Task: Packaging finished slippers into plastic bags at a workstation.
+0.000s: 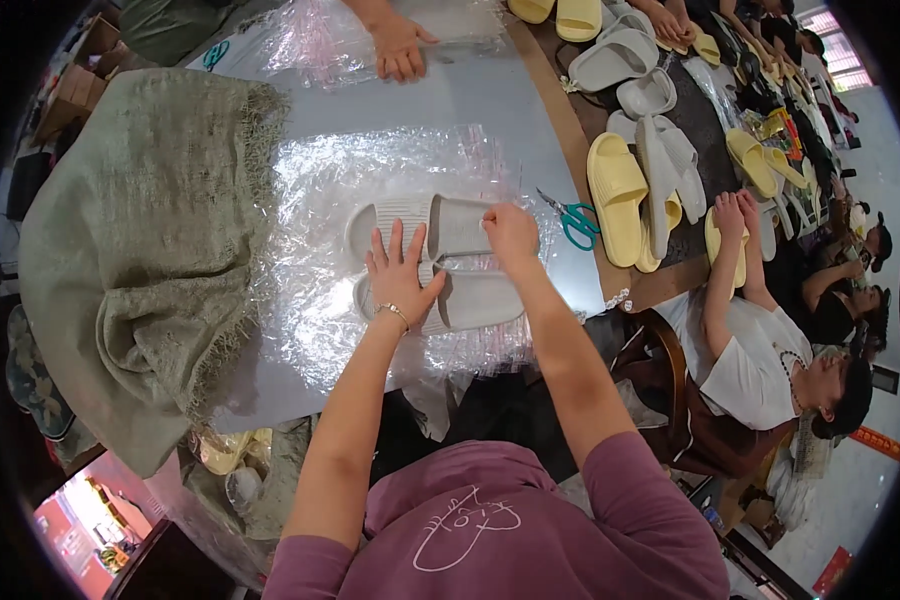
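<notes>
A pair of light grey slide slippers (470,300) lies side by side on a stack of clear plastic bags (320,190). Across their ribbed straps rests my left hand (402,273), flat with the fingers spread. My right hand (511,236) is closed at the heel end of the farther slipper, its fingertips against the sole. What it pinches, if anything, is hidden under the fingers. Teal-handled scissors (574,220) lie just to the right of that hand.
Folded green woven cloth (150,230) covers the table's left side. Another person's hand (402,45) rests by more plastic bags at the far side. On the right, yellow slippers (617,195) and grey slippers (615,60) crowd a brown surface, where other people sit.
</notes>
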`<state>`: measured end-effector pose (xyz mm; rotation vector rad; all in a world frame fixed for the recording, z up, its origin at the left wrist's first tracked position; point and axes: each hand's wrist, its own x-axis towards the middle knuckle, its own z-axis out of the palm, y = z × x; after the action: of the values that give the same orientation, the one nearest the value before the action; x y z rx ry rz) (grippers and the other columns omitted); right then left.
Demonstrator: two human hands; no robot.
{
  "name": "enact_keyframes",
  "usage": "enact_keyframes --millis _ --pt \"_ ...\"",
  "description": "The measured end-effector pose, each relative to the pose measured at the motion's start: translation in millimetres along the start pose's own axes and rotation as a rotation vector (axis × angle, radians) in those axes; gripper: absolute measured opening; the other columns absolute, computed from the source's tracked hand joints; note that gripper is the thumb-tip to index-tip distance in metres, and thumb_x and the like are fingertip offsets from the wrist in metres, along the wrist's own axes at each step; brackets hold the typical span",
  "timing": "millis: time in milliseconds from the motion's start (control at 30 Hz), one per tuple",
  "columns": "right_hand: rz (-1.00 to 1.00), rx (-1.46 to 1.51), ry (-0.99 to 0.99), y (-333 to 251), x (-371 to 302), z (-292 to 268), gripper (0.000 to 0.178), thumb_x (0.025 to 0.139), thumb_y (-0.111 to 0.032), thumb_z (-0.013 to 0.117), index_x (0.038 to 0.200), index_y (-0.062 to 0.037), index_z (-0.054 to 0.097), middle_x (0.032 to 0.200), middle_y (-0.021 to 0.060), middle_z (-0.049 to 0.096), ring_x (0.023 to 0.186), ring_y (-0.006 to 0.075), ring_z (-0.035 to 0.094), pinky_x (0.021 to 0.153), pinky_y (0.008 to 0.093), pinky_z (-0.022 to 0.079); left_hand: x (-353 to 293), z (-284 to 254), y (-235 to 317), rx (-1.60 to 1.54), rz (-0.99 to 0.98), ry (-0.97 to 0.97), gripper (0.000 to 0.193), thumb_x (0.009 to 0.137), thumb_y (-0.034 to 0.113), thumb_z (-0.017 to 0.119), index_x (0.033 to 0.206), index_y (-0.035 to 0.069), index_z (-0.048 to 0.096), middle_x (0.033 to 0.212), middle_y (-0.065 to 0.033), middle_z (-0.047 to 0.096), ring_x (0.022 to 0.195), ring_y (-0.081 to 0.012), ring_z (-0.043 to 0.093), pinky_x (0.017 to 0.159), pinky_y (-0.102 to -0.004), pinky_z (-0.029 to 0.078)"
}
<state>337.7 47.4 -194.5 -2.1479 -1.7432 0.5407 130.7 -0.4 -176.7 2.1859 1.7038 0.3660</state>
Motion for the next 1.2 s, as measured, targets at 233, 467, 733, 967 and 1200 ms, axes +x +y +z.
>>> enact_keyframes --millis 233,467,733,967,1200 --pt "-0.065 -0.080 -0.149 6.8 9.2 -8.5 0.009 0.072 -0.017 0.062 0.075 -0.0101 0.067 0.078 0.0117 0.064 0.078 0.0297 0.062 0.072 0.0419 0.047 1.1 0.1 6.1 0.001 -0.015 -0.026 0.077 0.073 0.046 0.061 0.140 0.027 0.027 0.149 -0.0090 0.013 0.134 -0.0421 0.006 0.104 -0.0585 0.015" --pt "-0.293 0.097 0.128 12.3 -100.6 -29.5 0.008 0.075 -0.014 0.061 0.074 -0.0064 0.062 0.074 0.0101 0.063 0.073 0.0274 0.061 0.073 0.0391 0.046 0.4 4.9 0.1 -0.020 -0.022 0.011 0.079 0.071 0.047 0.061 0.140 0.027 0.028 0.148 -0.0081 0.015 0.135 -0.0405 0.007 0.103 -0.0585 0.015" --pt "0.463 0.351 0.091 164.3 -159.2 -45.3 0.020 0.070 -0.019 0.072 0.076 -0.0033 0.062 0.075 0.0119 0.063 0.074 0.0264 0.062 0.066 0.0351 0.047 4.3 1.0 10.9 0.033 0.007 0.000 0.077 0.075 0.046 0.060 0.140 0.022 0.027 0.147 -0.0128 0.019 0.132 -0.0440 0.011 0.106 -0.0524 0.015" --pt "0.070 0.095 0.280 63.5 -119.1 -34.0 0.017 0.069 -0.016 0.065 0.085 -0.0090 0.062 0.084 0.0095 0.060 0.081 0.0286 0.057 0.075 0.0434 0.040 -24.3 -13.8 -47.5 -0.184 -0.051 0.158 0.063 0.087 0.032 0.045 0.139 0.004 0.025 0.146 -0.0171 0.017 0.134 -0.0395 0.012 0.108 -0.0511 0.012" --pt "-0.480 0.065 0.004 -67.6 -76.7 9.6 0.029 0.075 -0.002 0.049 0.104 -0.0041 0.053 0.103 0.0145 0.054 0.102 0.0330 0.047 0.090 0.0444 0.035 -87.9 12.5 -98.4 0.288 -0.345 -0.036 0.061 0.090 0.032 0.038 0.142 0.009 0.018 0.149 -0.0129 0.012 0.136 -0.0379 0.004 0.107 -0.0553 0.003"
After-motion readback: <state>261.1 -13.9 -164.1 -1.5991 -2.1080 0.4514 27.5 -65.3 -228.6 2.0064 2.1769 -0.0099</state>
